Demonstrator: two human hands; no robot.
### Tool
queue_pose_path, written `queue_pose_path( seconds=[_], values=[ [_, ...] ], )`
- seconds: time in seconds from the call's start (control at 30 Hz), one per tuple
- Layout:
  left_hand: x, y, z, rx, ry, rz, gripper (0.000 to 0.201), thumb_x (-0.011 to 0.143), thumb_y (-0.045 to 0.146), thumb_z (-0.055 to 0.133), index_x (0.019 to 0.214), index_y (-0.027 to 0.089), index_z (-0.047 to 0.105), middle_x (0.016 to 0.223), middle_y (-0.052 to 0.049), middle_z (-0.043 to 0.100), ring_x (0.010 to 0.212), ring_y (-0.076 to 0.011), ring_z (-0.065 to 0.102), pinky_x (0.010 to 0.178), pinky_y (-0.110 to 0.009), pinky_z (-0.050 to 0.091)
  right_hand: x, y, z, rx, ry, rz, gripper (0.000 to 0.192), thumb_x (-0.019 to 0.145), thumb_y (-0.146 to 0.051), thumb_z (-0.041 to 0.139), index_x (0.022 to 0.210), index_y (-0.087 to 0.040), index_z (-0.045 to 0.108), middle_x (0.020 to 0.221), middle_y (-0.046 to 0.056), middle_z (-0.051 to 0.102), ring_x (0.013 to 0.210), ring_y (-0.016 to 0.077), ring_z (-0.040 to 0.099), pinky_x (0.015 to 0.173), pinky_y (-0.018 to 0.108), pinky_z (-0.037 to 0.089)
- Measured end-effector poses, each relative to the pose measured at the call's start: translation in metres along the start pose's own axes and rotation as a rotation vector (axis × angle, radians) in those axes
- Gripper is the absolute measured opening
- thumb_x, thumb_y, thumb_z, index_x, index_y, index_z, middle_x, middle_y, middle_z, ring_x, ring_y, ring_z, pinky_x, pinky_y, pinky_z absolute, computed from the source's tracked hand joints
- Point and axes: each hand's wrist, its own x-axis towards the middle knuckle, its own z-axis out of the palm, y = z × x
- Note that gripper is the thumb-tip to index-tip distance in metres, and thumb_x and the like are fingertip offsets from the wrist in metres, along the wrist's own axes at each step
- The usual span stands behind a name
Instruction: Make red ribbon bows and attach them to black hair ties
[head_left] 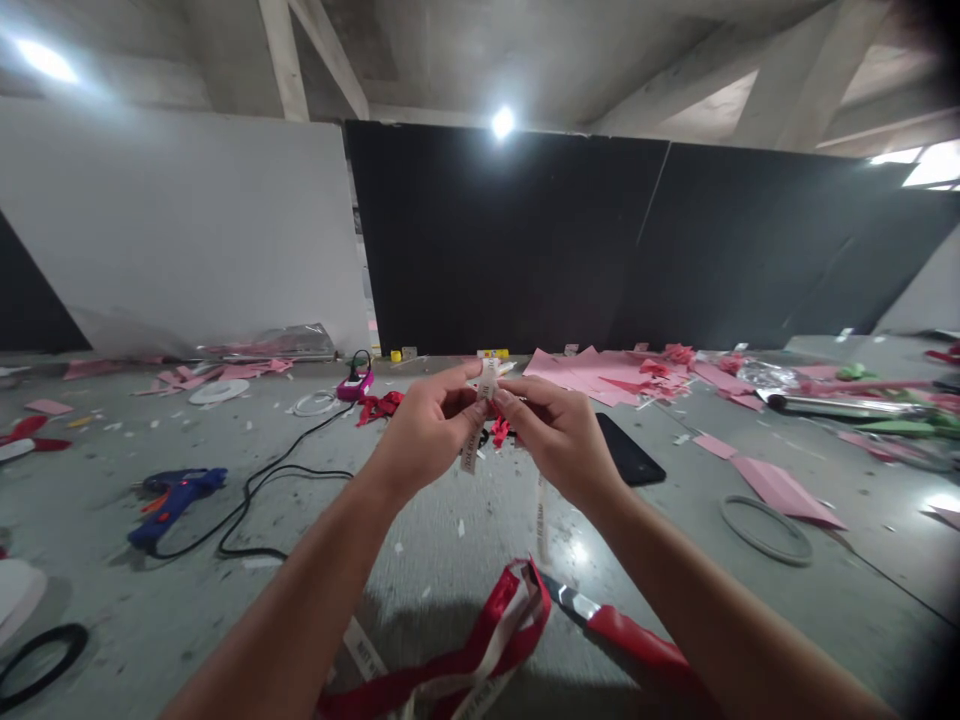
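Observation:
Between my two hands is a cream ribbon (pixel 470 452) with dark printed lettering, folded or looped at the fingertips. My left hand (pixel 429 425) pinches it from the left, thumb against the strip. From the right, my right hand (pixel 559 430) pinches the same piece with thumb and forefinger. One end hangs below my left fingers; another printed strip (pixel 541 520) hangs down under my right hand. Nearer me lies a red ribbon (pixel 491 620) tangled with more printed ribbon. Beside it is a red-handled cutting tool (pixel 637 637), partly hidden by my right forearm.
A blue glue gun (pixel 176 503) with a black cord lies at left, near a magenta power adapter (pixel 355 383). At right are a black phone (pixel 628 450), a grey ring (pixel 766 530) and pink paper sheets (pixel 581 372). Dark panels (pixel 510 240) stand behind the table.

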Motion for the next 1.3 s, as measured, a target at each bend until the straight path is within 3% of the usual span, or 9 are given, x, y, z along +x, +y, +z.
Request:
queue_pose_path(
  seconds=[0.17,0.37,0.57,0.7,0.87,1.13,1.3],
  values=[
    [0.000,-0.001,0.001,0.059,-0.101,0.098,0.044,0.085,0.031,0.064,0.125,0.013,0.060,0.081,-0.004,0.064,0.075,-0.0152,0.058,0.069,-0.028,0.047,0.000,0.006,0.002,0.011,0.026,0.007,0.017,0.086,-0.029,0.063,0.086,-0.017,0.075,0.073,0.004,0.067,0.066,0.0134,0.054,0.055,0.026,0.039],
    [0.000,-0.003,-0.001,0.051,-0.140,0.114,0.041,0.086,0.027,0.063,0.125,0.014,0.058,0.082,-0.004,0.066,0.075,-0.0149,0.060,0.066,-0.026,0.047,0.002,0.007,0.002,0.116,-0.024,0.070,0.019,0.085,-0.032,0.064,0.081,-0.016,0.074,0.064,0.000,0.059,0.057,0.0094,0.044,0.051,0.025,0.033],
    [0.000,-0.004,0.002,0.024,-0.015,0.120,0.033,0.082,0.025,0.067,0.112,0.014,0.061,0.084,-0.005,0.069,0.076,-0.0145,0.063,0.067,-0.025,0.049,0.004,0.007,0.002,0.328,-0.062,0.239,0.022,0.085,-0.038,0.064,0.081,-0.017,0.071,0.053,-0.006,0.041,0.045,0.0064,0.033,0.043,0.024,0.022],
    [-0.001,-0.001,0.005,-0.071,0.114,0.014,0.042,0.077,0.026,0.074,0.113,0.015,0.054,0.077,-0.002,0.067,0.064,-0.0116,0.060,0.056,-0.021,0.045,0.003,0.008,0.003,0.474,-0.071,0.319,0.022,0.085,-0.039,0.065,0.080,-0.018,0.067,0.056,-0.006,0.036,0.045,0.0057,0.030,0.040,0.023,0.018],
    [-0.001,-0.001,0.007,-0.268,-0.026,-0.082,0.029,0.078,0.033,0.073,0.099,0.013,0.068,0.082,-0.004,0.067,0.068,-0.0104,0.059,0.060,-0.022,0.044,0.002,0.009,0.005,0.473,-0.057,0.270,0.022,0.086,-0.039,0.065,0.085,-0.018,0.069,0.055,-0.006,0.036,0.045,0.0056,0.030,0.040,0.022,0.018],
    [0.000,-0.001,0.008,-0.492,0.039,-0.292,0.012,0.078,0.022,0.072,0.078,0.010,0.072,0.065,-0.003,0.063,0.055,-0.0075,0.054,0.053,-0.020,0.040,0.002,0.012,0.005,0.412,-0.051,0.233,0.023,0.084,-0.040,0.066,0.083,-0.017,0.070,0.056,-0.005,0.040,0.045,0.0054,0.032,0.040,0.022,0.022],
    [0.001,-0.004,0.009,-0.559,0.028,-0.303,0.011,0.079,0.022,0.071,0.077,0.011,0.070,0.062,-0.001,0.061,0.049,-0.0066,0.051,0.049,-0.020,0.038,0.001,0.008,0.005,0.430,-0.072,0.224,0.023,0.085,-0.038,0.065,0.090,-0.016,0.069,0.057,-0.005,0.047,0.042,0.0056,0.035,0.037,0.022,0.025]
  ],
)
